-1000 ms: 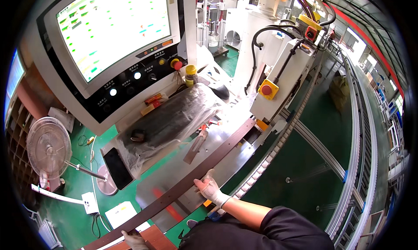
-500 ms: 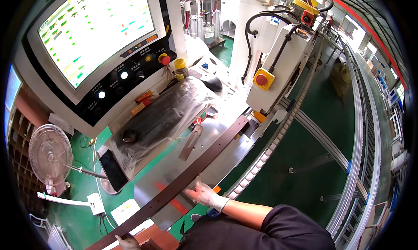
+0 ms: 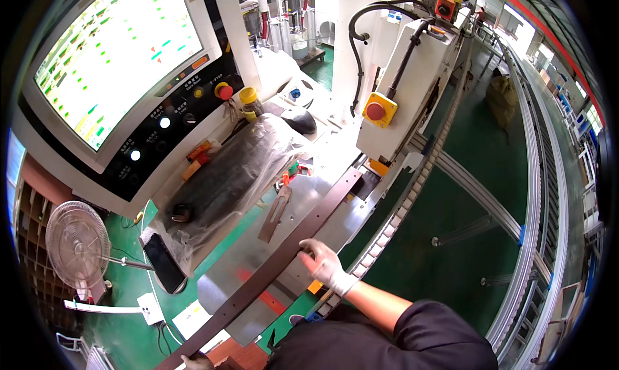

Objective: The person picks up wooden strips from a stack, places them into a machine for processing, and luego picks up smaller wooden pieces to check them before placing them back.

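Observation:
A long dark brown bar (image 3: 284, 255) with small holes runs diagonally across a metal work surface (image 3: 222, 285), from the lower left to the machine's head. My right hand (image 3: 327, 265), in a pale glove, has its fingers bent against the bar's near edge, around its middle. At the bottom of the view my left hand (image 3: 196, 363), also gloved, grips the near end; only part of it shows. Just beyond the bar lies a flat slotted brown piece (image 3: 275, 214), with a red-and-green hand tool (image 3: 293, 171) behind it.
A console with a bright screen (image 3: 122, 60) stands left, above a plastic-covered keyboard (image 3: 225, 170). A phone (image 3: 164, 263) and a fan (image 3: 78, 244) are at lower left. The machine head with a red stop button (image 3: 375, 110) rises ahead; a cable chain (image 3: 393, 221) and metal rails (image 3: 532, 196) run right.
My right hand has moved up along the bar, toward its far end. My left hand stays at the near end. The view has swung slightly, so the console sits farther left.

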Available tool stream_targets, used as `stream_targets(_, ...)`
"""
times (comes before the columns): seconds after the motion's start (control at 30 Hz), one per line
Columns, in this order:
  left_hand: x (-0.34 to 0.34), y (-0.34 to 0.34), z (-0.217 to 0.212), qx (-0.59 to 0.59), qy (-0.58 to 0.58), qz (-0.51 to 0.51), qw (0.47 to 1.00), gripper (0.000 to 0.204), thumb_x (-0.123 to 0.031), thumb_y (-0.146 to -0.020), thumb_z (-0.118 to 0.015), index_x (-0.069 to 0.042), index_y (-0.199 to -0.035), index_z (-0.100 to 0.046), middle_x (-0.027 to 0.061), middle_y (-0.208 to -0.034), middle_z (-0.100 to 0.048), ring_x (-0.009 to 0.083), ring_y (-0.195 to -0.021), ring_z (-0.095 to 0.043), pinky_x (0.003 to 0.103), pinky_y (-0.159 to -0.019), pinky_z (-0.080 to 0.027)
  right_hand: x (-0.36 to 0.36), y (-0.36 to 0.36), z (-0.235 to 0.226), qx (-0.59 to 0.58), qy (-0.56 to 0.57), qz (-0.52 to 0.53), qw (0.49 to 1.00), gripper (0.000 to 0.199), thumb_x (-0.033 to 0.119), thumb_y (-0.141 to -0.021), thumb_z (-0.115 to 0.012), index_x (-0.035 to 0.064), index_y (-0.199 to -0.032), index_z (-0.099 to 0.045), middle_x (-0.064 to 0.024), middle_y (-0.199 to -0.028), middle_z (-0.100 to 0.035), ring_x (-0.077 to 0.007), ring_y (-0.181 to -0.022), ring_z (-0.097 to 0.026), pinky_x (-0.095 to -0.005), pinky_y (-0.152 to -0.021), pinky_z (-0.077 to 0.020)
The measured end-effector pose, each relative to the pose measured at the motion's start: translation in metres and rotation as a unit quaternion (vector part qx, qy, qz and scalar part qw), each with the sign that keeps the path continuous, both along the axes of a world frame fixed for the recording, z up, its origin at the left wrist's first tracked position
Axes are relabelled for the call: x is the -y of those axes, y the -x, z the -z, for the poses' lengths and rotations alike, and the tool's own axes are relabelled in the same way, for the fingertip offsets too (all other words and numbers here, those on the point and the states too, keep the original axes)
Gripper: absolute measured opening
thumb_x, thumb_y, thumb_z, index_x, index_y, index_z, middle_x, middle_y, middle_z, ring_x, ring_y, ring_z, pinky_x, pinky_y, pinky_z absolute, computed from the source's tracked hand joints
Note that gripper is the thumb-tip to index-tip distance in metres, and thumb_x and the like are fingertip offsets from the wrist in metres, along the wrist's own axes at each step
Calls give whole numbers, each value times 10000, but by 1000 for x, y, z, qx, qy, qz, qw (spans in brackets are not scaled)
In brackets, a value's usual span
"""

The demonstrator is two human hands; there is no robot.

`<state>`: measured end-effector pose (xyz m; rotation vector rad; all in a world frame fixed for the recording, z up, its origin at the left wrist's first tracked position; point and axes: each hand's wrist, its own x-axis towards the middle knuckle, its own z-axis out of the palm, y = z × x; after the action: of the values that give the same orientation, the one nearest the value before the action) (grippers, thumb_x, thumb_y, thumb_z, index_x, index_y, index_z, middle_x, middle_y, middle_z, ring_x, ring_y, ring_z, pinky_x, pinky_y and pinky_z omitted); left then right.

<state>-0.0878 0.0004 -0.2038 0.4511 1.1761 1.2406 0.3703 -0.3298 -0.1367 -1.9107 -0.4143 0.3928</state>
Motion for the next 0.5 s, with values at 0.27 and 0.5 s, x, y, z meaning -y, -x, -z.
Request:
stream_targets(0.27,-23,33,46,107,83,12,991,570,-370,-1066,-299,69,-1244,-617,178,-1253,-665,306,-1171,-625,404,-1049,-494,-15,-58,-4,-237,13,-74,969,324,333,-962,-627,9,-970,-627,-61,-751,-655,-141,-601,-612,-306,-545,-495)
stream_targets(0.5,-21,22,48,118,81,75,987,588,-396,-1082,-281,64,-1261,-601,170,-1272,-655,304,-1191,-609,406,-1016,-506,-33,-51,-13,-415,-8,-118,902,323,322,-988,-593,7,-924,-623,-90,-727,-662,-166,-564,-628,-304,-495,-506)
